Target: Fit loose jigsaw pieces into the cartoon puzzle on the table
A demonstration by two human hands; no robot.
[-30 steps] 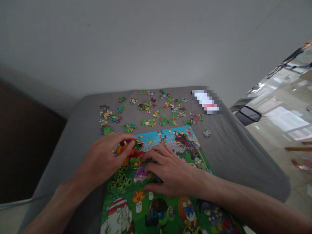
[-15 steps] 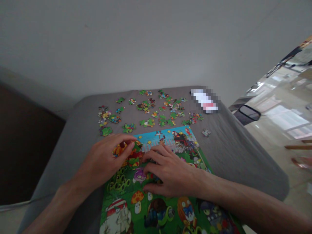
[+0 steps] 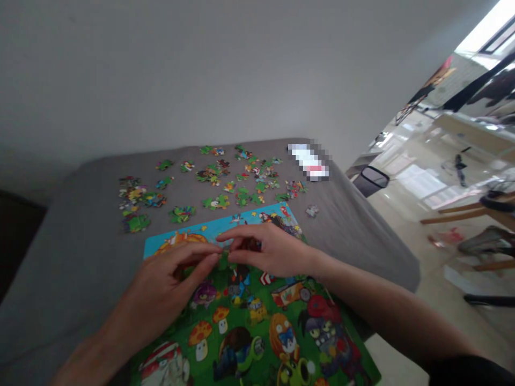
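Note:
A colourful cartoon jigsaw puzzle board (image 3: 257, 332) lies on a grey cloth-covered table (image 3: 72, 257) in front of me. My left hand (image 3: 169, 284) rests on the board's upper left part, fingers together and pointing right. My right hand (image 3: 265, 249) hovers at the board's upper middle, with thumb and fingers pinched on a small dark puzzle piece (image 3: 251, 245). The fingertips of both hands nearly meet. Several loose puzzle pieces (image 3: 217, 185) lie scattered on the cloth beyond the board.
A blurred-out white object (image 3: 309, 161) sits at the table's far right corner. One stray piece (image 3: 311, 210) lies right of the board. A grey wall stands behind. To the right are a shiny floor, a dark bin (image 3: 372, 179) and wooden chair legs (image 3: 454, 214).
The view swung right and the table shifted left in the frame. My right hand lifted off the board and pinched a piece. My left hand slid down and right toward it.

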